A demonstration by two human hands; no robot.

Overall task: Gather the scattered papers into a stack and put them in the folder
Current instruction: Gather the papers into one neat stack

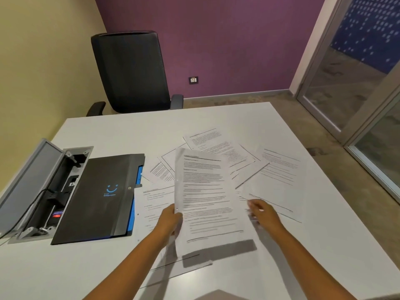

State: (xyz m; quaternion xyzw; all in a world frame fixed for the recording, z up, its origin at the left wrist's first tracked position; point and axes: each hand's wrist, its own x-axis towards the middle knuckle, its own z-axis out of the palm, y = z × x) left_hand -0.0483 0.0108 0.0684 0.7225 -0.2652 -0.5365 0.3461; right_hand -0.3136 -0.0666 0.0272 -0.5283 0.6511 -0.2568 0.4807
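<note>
Gathering has barely begun: the left hand grips one sheet, the right hand reaches open toward papers scattered at twelve to two o'clock on the surface, and the folder lies closed at nine.

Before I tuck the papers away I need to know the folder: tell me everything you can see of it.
The folder is black and looks like plastic, with a blue smiling logo and small blue lettering on its cover and a small round snap near its right edge. Blue inner parts show along its right side and lower edge. It lies closed and flat on the white table, left of the scattered papers, its left edge against the open cable box. Neither hand touches it.
</note>
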